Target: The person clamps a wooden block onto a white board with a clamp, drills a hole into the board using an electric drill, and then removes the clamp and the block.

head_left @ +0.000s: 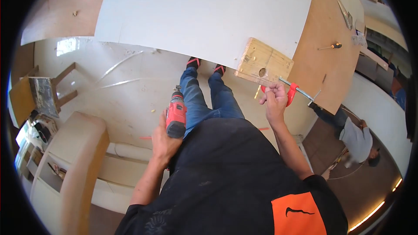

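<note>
The wooden block [271, 58], with a dark hole through it, lies at the near right corner of the white panel [200, 8], just beyond my right hand [275, 99]. That hand's fingers are curled at the block's near edge; I cannot tell whether they pinch anything. Just right of them is a red clamp [291, 93]. My left hand [163, 141] is wrapped around a red drill [176, 114], well left of the block. Farther right, a screwdriver [334, 45] lies on the brown board [315, 69].

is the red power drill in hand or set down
In hand: the left hand grips the red power drill, apart from the white panel. Whether it is running, I cannot tell.
</note>
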`<control>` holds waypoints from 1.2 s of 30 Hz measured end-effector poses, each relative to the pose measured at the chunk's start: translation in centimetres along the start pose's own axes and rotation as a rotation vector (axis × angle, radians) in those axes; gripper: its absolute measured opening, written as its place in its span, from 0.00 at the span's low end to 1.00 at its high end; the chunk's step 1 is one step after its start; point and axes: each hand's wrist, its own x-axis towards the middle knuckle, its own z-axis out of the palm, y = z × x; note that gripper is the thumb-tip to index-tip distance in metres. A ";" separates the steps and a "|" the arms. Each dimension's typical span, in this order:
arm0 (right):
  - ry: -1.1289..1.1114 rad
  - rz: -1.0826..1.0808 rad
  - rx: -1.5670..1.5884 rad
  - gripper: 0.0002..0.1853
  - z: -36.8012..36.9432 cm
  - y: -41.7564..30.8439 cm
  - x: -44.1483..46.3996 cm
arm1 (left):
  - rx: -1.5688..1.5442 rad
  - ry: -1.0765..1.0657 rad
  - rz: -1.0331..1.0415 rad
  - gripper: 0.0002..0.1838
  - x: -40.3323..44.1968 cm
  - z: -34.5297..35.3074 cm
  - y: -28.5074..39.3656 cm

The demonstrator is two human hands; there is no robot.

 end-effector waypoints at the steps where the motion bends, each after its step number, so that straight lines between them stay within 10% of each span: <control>1: -0.015 0.014 -0.039 0.10 -0.2 -0.2 -0.4 | -0.013 0.008 0.006 0.41 0.2 0.4 -0.6; 21: -0.156 -0.005 -0.395 0.32 0.8 -0.5 -0.1 | -0.176 0.118 -0.090 0.41 1.6 4.6 -4.9; 36: -0.044 -0.121 -1.067 0.11 3.4 -3.9 4.9 | 0.031 0.037 0.076 0.41 0.5 2.2 2.6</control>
